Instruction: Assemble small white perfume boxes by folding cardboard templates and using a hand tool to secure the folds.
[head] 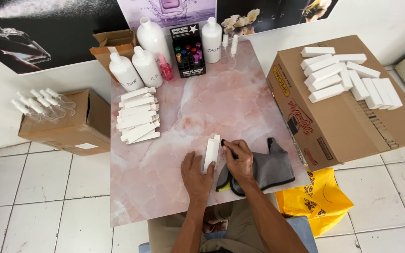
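My left hand (196,174) lies on the pink marble-patterned table (174,122), its fingers against a long white box (211,152) standing near the front edge. My right hand (239,162) is closed on a small dark object at the box's open top flap. Under my right wrist lies a grey cloth pouch with black and yellow trim (270,168).
A stack of several white boxes (137,115) lies at the table's left. White bottles (139,63), a pink bottle (166,69) and a black rack of coloured vials (188,51) stand at the back. A large carton (352,122) topped with white boxes sits right; a yellow bag (317,199) lies below it.
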